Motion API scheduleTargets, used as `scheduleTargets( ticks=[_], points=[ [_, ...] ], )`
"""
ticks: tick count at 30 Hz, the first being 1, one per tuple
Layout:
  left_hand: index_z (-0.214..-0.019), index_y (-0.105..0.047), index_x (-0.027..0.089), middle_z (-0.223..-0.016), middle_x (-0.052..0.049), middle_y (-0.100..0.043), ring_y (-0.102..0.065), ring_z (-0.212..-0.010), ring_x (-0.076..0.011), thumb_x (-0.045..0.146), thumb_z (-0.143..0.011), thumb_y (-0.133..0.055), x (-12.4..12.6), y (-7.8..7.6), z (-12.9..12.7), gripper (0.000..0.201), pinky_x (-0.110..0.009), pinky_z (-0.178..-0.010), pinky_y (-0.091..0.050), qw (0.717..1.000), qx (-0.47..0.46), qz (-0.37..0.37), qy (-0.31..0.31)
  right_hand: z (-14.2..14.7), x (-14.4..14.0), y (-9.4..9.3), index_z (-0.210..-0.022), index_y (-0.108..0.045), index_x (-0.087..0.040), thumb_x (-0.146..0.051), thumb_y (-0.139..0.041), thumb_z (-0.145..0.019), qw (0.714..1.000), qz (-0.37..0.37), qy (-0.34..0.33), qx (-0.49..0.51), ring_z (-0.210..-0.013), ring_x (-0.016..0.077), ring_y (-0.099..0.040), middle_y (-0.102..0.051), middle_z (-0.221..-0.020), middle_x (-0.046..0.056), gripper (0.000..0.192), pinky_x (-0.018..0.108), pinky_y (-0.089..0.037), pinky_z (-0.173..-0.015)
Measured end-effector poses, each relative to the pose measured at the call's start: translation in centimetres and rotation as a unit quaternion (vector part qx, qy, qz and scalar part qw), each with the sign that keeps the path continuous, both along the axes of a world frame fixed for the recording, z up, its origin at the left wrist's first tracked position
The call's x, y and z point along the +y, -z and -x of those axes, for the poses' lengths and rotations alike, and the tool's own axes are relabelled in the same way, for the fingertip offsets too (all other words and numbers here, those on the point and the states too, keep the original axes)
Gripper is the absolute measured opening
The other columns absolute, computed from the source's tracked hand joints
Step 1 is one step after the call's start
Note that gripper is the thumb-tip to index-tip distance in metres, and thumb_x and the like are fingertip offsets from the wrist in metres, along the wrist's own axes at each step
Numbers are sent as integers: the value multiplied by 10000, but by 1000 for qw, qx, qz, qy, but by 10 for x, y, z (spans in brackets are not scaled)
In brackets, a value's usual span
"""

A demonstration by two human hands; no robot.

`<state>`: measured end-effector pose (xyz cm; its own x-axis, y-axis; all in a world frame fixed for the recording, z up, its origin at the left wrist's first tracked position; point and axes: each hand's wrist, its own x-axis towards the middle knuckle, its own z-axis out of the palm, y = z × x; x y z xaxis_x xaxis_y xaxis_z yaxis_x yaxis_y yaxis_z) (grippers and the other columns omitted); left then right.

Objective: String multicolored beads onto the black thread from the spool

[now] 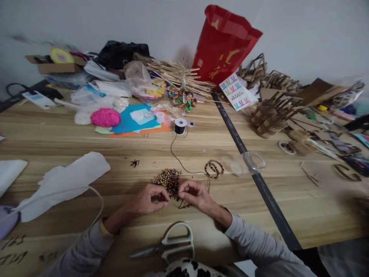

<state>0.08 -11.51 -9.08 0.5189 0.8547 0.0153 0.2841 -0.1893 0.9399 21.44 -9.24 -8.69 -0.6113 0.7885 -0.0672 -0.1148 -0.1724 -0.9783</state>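
8 o'clock, table (pixel 129 144): dark handwriting (pixel 14 241), two lines. Upper reads 165; lower is a longer figure, seems to end in 69, earlier digits unsure. More strokes just right of it, too blurred to read. 2 o'clock, white card (pixel 235 92): dark lettering between rows of coloured figures, looks like COFFEE; smaller line unreadable. 1 o'clock, red bag (pixel 215 44): gold marks and small pale label, neither legible.

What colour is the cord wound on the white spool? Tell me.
The cord is black, shown best in the head view.
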Motion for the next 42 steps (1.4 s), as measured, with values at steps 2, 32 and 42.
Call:
scheduleTargets(
  ticks=[2,32,42],
  points=[
    [-746,-643,111,-722,-59,-699,-640,-665,-136,197,-746,-606,1,2,0,94,-222,-651,-509,999,-31,40,-17,3,-4,1,-761,-563,-144,-409,-657,-796,999,-48,14,-3,-507,55,-471,-510,-634,-24,284,162,-423,-479],
    [-733,-648,105,-770,-73,-694,-649,-722,-143,205,-690,-669,4,2,1,111,-232,-712,-517,989,-74,112,-61,10,-11,9,-729,-569,-153,-224,-542,-843,946,-307,37,-101,-614,114,-489,-539,-661,22,137,218,-394,-560],
    [-730,-658,105,-768,-75,-689,-643,-721,-144,202,-697,-645,4,1,0,104,-227,-705,-513,991,-66,97,-60,9,-10,11,-732,-569,-155,-210,-550,-833,945,-309,28,-104,-614,113,-496,-545,-667,21,116,214,-406,-561]
  ],
)
